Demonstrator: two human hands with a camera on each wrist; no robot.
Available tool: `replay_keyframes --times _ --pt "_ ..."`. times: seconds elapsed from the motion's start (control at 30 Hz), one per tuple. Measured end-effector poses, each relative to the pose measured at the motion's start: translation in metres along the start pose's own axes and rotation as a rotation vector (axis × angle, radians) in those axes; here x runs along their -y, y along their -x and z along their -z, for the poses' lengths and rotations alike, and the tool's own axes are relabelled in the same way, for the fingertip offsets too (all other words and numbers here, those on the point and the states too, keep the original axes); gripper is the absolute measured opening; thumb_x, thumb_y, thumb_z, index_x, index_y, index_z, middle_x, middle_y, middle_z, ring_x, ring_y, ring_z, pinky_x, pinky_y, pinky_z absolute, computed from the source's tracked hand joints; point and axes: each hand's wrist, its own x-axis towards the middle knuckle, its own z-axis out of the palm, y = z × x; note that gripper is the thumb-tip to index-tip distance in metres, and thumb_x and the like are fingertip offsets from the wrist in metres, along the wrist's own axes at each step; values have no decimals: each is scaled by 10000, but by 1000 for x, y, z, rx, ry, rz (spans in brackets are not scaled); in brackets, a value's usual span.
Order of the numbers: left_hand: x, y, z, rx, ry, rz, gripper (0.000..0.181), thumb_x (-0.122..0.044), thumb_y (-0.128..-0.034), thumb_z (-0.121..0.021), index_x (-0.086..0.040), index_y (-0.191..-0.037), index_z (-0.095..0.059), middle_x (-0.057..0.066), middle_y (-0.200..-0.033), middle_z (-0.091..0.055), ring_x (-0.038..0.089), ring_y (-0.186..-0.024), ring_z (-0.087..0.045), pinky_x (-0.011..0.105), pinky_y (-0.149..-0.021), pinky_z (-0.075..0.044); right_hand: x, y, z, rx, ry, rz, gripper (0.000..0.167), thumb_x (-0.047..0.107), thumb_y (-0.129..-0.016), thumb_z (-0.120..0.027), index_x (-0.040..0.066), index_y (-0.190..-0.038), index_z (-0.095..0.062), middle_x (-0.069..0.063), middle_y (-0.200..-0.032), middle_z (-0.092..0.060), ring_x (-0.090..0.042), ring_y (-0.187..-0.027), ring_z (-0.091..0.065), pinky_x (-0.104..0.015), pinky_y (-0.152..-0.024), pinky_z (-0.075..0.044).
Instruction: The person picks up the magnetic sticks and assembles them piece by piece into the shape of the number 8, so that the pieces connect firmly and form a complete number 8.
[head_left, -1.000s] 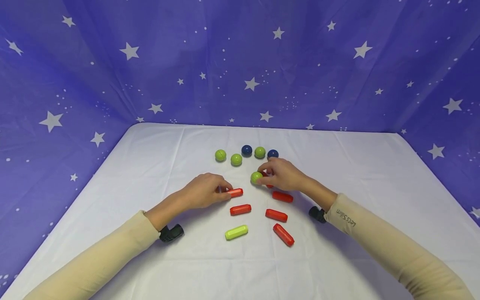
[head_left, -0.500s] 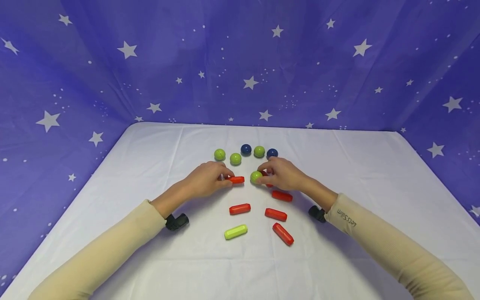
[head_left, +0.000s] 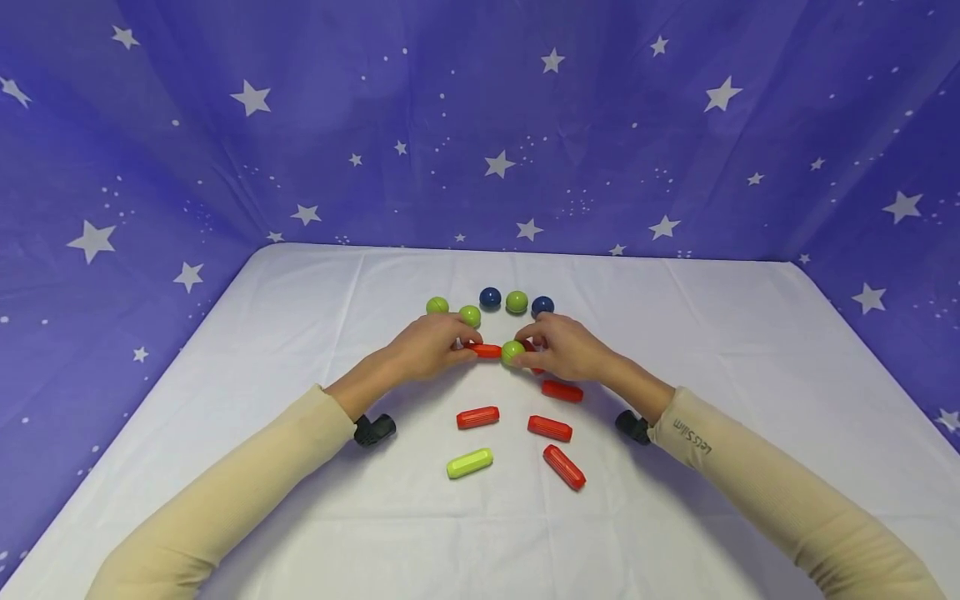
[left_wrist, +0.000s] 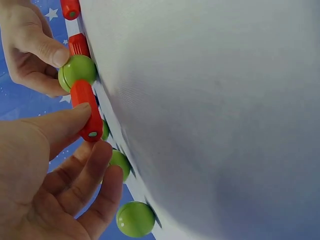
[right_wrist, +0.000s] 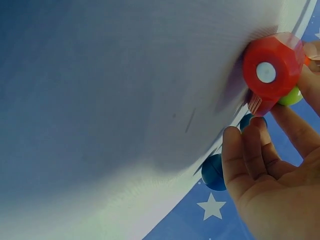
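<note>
Between thumb and fingers, my left hand (head_left: pixel 429 346) pinches a red ridged rod (head_left: pixel 489 351). The far end of this rod meets a green ball (head_left: pixel 513 353); in the left wrist view they touch. My right hand (head_left: pixel 570 348) grips that green ball with thumb and fingertips. On the ball's other side a second red rod (left_wrist: pixel 78 45) sits against it, mostly hidden under my right hand in the head view. The right wrist view shows a red rod's end (right_wrist: pixel 272 70) with a pale round tip, close to the camera.
Behind my hands stand green balls (head_left: pixel 517 302) and blue balls (head_left: pixel 491 298). Nearer lie several red rods (head_left: pixel 550 428) and one yellow-green rod (head_left: pixel 470 463). A white cloth (head_left: pixel 360 533) covers the table, with a starry blue curtain (head_left: pixel 420 100) around it.
My left hand has moved away from me and to the right with its red rod, bringing the rod's end to the green ball. My right hand stays in place holding the ball.
</note>
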Motion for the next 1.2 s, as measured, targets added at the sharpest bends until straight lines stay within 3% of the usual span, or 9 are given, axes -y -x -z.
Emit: replay_keyframes --times 0.27,0.63,0.8,0.93,1.1,1.2 --pt "1 1 -1 5 1 21 203 -170 -911 -727 -93 -1098 -749 22 -1019 -675 167 -863 -585 350 -798 -491 -1 0 -1 -4 0 18 366 292 -865 -782 71 -1152 -729 -35 -836 -525 -185 -743 -468 -317 -638 -384" --pt "1 1 -1 19 12 49 213 -189 -907 -734 -98 -1099 -739 -12 -960 -679 164 -831 -589 342 -785 -490 -2 -1 0 1 5 17 371 290 -865 -781 69 -1158 -728 -37 -837 -520 -190 -746 -469 -316 -640 -383" --pt "3 1 4 16 111 105 260 -231 -910 -731 -86 -1126 -731 -17 -938 -669 154 -817 -587 321 -743 -482 -3 0 0 -2 8 20 374 298 -867 -778 72 -1160 -728 -37 -838 -519 -190 -748 -469 -321 -645 -387" --pt "13 -3 14 -61 241 205 271 -241 -923 -713 -75 -1137 -728 13 -930 -666 182 -812 -587 334 -721 -471 -4 0 0 -7 6 29 369 297 -870 -775 71 -1158 -729 -33 -834 -522 -187 -744 -470 -318 -640 -385" --pt "34 -8 24 -213 262 290 285 -208 -935 -689 -39 -1164 -703 89 -1015 -668 245 -877 -615 389 -791 -469 -3 1 1 -11 1 27 373 293 -867 -777 67 -1160 -728 -33 -823 -519 -186 -744 -466 -317 -636 -377" --pt "46 -7 24 -250 269 353 345 -211 -939 -681 -31 -1233 -660 149 -1141 -634 290 -948 -622 425 -844 -467 -2 2 1 -9 -2 25 371 291 -867 -778 71 -1162 -728 -34 -829 -521 -188 -748 -468 -320 -641 -381"
